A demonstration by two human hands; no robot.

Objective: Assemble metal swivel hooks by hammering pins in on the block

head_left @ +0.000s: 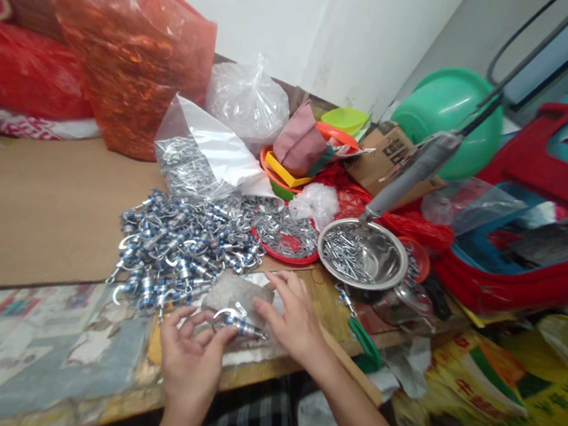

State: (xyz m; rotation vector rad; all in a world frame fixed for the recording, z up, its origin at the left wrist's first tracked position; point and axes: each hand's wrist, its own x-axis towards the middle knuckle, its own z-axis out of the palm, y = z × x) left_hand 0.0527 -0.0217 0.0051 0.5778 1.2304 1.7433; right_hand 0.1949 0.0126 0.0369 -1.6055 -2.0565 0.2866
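Observation:
Between its thumb and fingers, my left hand pinches a small silver hook fitting with a blue band, held low over the table's front edge. A tiny silver metal piece shows just above the fitting; whether it is attached, I cannot tell. My right hand hovers at the right with fingers spread and thumb apart, beside a grey flat block. Behind my hands lies a large heap of similar blue-banded hook fittings.
A steel bowl of metal pins and a red tray of small metal parts stand behind. A grey hanging tool reaches down to the bowl. An orange bag and cardboard are left; a green-handled tool lies right.

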